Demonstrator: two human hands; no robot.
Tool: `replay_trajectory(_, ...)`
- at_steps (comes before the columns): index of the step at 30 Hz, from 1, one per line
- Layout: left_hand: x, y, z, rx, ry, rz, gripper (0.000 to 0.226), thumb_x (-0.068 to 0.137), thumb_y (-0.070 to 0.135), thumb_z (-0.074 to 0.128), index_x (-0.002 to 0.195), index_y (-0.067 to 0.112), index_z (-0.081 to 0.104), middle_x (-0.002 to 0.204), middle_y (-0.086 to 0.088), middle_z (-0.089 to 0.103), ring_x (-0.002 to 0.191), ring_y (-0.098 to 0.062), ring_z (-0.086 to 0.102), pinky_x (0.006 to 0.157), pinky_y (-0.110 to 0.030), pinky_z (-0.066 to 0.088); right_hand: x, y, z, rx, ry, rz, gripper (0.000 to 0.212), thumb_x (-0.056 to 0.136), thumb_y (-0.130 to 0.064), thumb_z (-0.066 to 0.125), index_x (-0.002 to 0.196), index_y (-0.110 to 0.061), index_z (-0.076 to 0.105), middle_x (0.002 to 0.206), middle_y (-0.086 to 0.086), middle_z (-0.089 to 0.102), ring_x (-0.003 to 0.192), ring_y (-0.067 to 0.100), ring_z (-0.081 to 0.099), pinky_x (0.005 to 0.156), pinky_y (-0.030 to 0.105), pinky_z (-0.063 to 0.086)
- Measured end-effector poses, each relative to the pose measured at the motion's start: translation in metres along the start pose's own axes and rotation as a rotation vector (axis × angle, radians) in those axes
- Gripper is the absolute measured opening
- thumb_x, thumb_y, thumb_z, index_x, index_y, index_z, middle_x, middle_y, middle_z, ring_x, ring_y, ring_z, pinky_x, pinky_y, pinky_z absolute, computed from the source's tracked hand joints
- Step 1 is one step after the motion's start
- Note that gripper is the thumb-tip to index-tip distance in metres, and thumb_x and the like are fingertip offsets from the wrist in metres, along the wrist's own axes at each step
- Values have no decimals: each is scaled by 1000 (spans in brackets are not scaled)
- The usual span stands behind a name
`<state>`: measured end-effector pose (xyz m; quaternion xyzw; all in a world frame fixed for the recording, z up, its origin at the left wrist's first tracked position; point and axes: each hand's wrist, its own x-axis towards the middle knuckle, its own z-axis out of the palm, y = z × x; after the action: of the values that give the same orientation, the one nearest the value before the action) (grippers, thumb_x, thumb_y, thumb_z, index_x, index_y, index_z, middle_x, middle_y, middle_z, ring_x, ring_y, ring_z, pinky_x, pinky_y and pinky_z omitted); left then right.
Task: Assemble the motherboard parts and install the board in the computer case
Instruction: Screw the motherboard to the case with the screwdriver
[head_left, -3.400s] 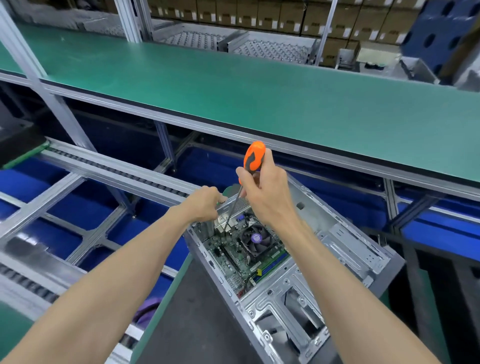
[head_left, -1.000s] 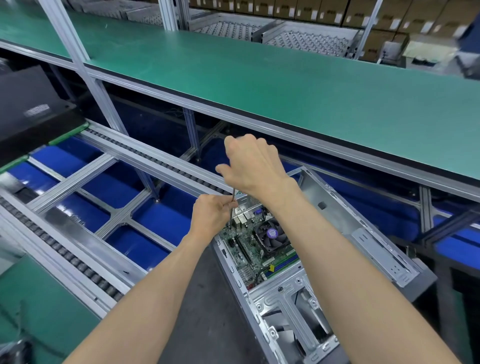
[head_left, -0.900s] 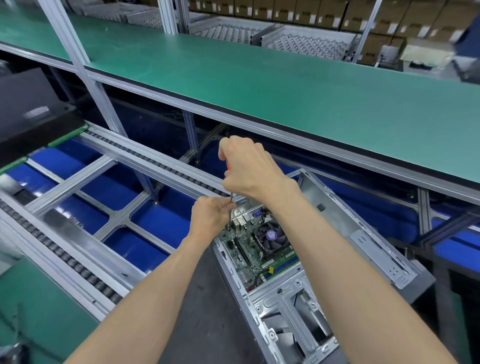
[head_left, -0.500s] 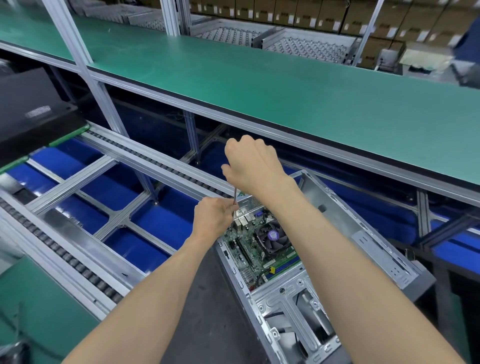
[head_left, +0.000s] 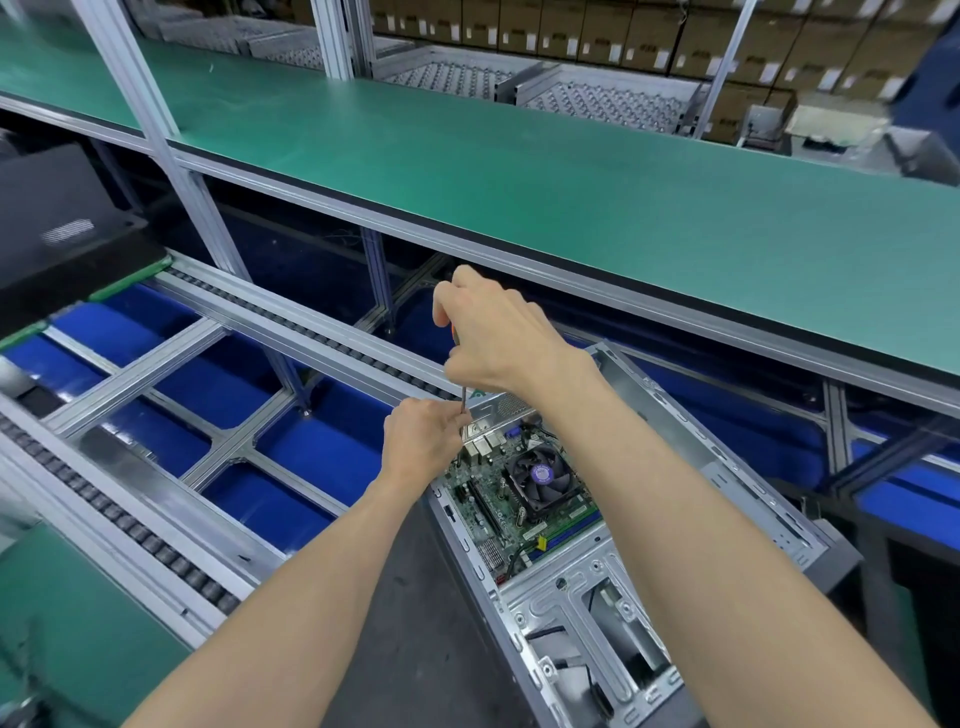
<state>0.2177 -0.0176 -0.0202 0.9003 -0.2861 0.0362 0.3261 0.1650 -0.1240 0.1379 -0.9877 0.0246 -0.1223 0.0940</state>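
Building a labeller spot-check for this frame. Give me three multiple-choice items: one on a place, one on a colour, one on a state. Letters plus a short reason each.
1. Where does the motherboard lie?
A. On the green shelf
B. Inside the open computer case
C. On the roller conveyor

2. What colour is the label at the hub of the cooler fan?
A. Purple
B. Yellow
C. White

3. What is the left hand doing?
A. Lying flat on the conveyor
B. Hanging idle beside the case
C. Pinching the metal shaft of the screwdriver near its lower end

Answers:
1 B: the board sits on the case floor, with the case walls round it.
2 A: the round sticker at the fan's middle is purple.
3 C: its fingers close on the shaft just below the right hand, which grips the handle above.
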Motion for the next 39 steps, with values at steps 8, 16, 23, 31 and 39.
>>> replay_trajectory(8,0,0,-1,35,-19,-10,15,89,19,69,78,24,78,47,8,52,54,-21,44,62,-38,53,-3,1,3,-99,61,54,21,88,-26,63,97,-14,47,96,3,43,76,26,41,65,39,31)
replay_trajectory(16,-1,3,-2,62,-69,-34,16,91,20,66,85,27,79,61,2,67,68,-29,61,64,-38,51,-2,-1,3,-113,86,70,22,91,-27,62,91,-14,45,89,3,40,75,29,43,64,37,32)
replay_trajectory(23,0,4,-1,89,-93,-60,17,89,15,64,84,24,77,64,2,69,72,-27,63,67,-38,52,-1,-1,4,-103,97,72,22,93,-25,61,93,-14,42,87,3,41,75,28,41,64,37,31)
replay_trajectory(31,0,3,-2,92,-81,-39,16,93,23,64,86,26,78,60,1,65,68,-29,59,66,-39,51,-1,-1,8,-111,114,55,22,85,-15,61,89,-15,40,87,2,43,72,29,42,62,37,30)
replay_trajectory(39,0,3,-1,105,-74,-50,15,92,25,64,87,31,77,62,3,66,68,-28,61,64,-36,50,1,1,3,-46,40,26,19,78,-12,61,90,-14,46,83,1,41,74,30,44,63,37,31)
